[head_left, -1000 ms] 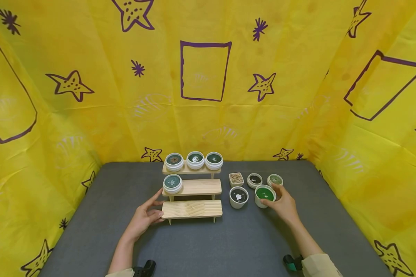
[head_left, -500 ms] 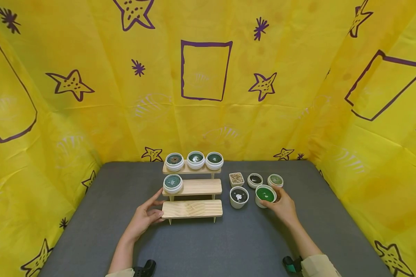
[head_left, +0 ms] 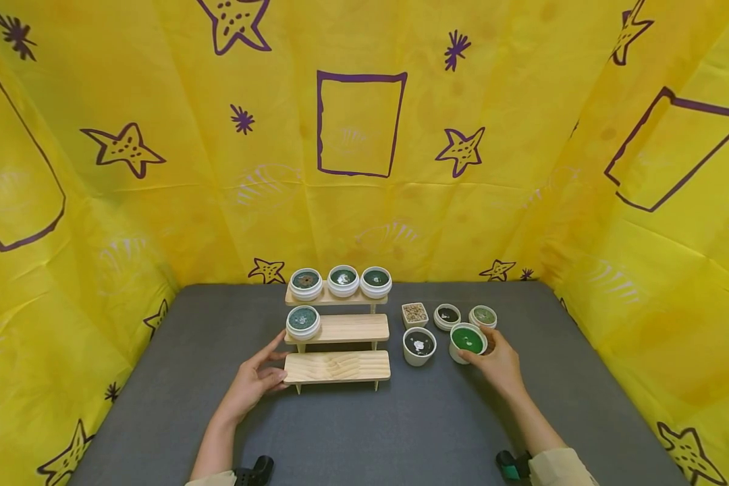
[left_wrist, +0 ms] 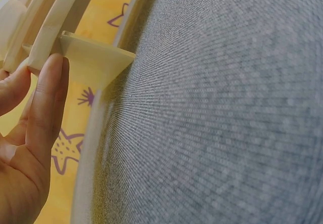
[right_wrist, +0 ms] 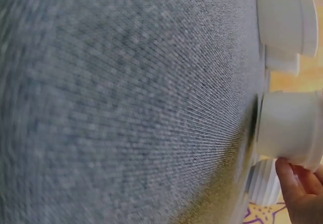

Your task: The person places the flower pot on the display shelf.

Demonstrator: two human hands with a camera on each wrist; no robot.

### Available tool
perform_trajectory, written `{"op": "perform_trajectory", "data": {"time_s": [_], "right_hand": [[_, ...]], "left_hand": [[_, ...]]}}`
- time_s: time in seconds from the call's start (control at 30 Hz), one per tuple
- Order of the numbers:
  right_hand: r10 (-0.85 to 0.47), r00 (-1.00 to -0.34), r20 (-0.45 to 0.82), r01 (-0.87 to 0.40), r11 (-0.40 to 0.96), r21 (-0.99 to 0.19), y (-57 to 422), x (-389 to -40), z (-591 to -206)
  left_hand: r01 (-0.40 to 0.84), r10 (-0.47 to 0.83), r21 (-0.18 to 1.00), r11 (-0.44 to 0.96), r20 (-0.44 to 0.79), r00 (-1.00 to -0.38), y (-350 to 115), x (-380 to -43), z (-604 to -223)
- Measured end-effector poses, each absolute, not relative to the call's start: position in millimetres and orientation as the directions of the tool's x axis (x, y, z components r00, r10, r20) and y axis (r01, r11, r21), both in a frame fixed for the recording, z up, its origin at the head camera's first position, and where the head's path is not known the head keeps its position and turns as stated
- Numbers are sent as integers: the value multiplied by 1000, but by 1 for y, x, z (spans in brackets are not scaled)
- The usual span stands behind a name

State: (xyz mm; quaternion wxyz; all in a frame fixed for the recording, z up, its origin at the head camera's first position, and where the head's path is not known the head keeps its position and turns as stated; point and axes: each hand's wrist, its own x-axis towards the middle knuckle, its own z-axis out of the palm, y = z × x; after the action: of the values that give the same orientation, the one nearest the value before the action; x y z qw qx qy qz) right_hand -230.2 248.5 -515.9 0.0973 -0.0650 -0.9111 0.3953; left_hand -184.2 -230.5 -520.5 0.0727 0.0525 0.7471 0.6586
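My left hand [head_left: 254, 386] is at the left end of a three-tier wooden stand [head_left: 340, 368]. In the left wrist view, thumb and fingers pinch the edge of a board [left_wrist: 48, 40], close by a pale leg [left_wrist: 96, 57]. My right hand [head_left: 501, 364] grips a white cup [head_left: 459, 356] with a glossy green filling, thumb at the front and fingers on its right side. The right wrist view shows that cup [right_wrist: 287, 128] from the side, its base close over the grey surface with a shadow beside it.
Several white bowls with dark green fillings [head_left: 343, 278] line the top tier; another bowl [head_left: 303, 324] sits left on the middle tier. Around the held cup stand a black-filled cup [head_left: 418, 345], a square pot of pebbles [head_left: 414, 314], a small dark-filled bowl [head_left: 446, 316] and a light green one [head_left: 482, 316].
The green-filled cup in my right hand has shifted slightly to the right and up in the head view. My left hand and the stand have not moved.
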Motion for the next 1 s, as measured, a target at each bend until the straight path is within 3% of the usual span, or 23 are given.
{"op": "perform_trajectory", "data": {"time_s": [1.0], "right_hand": [[168,-969,183,-55,573,-818,222,-231,-459]], "left_hand": [[11,175,991,134,-13,-984,-231,-184,-522]]}}
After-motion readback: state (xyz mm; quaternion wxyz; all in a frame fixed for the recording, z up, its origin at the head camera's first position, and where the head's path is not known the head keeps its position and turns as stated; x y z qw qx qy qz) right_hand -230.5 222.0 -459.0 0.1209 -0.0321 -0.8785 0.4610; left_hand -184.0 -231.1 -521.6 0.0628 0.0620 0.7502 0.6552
